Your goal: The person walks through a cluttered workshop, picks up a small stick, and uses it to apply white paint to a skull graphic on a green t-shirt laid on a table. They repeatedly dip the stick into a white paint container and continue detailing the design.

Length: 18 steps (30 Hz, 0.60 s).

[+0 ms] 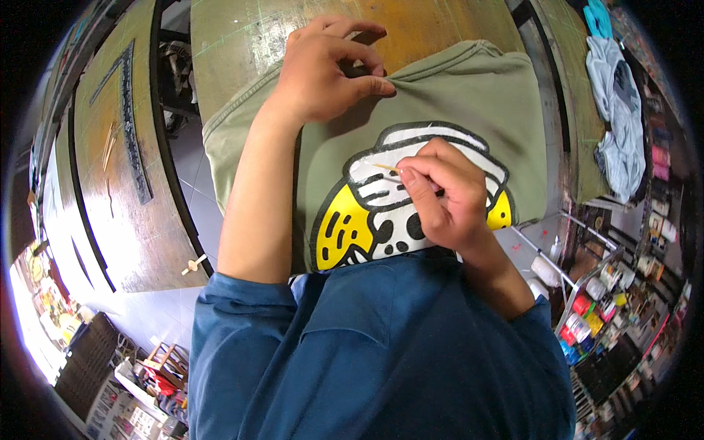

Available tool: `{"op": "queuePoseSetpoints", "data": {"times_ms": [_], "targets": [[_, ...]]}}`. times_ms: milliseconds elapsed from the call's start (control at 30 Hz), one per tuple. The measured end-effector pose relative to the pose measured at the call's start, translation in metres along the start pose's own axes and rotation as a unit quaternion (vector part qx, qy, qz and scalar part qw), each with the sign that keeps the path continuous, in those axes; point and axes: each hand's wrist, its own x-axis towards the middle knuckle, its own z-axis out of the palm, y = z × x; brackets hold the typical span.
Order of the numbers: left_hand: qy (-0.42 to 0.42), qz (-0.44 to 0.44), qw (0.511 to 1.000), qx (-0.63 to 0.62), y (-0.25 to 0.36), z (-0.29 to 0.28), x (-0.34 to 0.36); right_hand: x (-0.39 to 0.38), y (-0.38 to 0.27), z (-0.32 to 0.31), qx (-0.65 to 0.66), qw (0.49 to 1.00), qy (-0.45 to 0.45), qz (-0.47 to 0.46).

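Observation:
An olive-green garment (513, 95) with a large white, yellow and black cartoon print (345, 227) lies over a board. My left hand (330, 73) is at its upper part, thumb and forefinger appearing to pinch the fabric at a crease, other fingers curved and raised. My right hand (444, 194) is closed around a thin wooden pick (385, 166), its point over the white upper part of the print. My right fingers hide part of the print.
Worn wooden boards (139, 242) flank the work on both sides. Light grey cloth (616, 125) and a turquoise piece (598, 18) lie at right. Below them are a metal frame (587, 235) and several paint containers (583, 315). A clutter of items (161, 367) sits at lower left.

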Motion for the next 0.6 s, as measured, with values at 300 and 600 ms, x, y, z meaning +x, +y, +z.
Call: {"op": "queuePoseSetpoints", "data": {"times_ms": [300,600], "targets": [[0.031,-0.004,0.999,0.024,0.007,0.007,0.002,-0.02,-0.027,0.007,-0.067,0.986,0.083,0.129],[-0.015,-0.037,0.999,-0.03,0.004,-0.002,0.0,-0.031,-0.02,0.046,-0.133,0.972,0.182,0.071]]}}
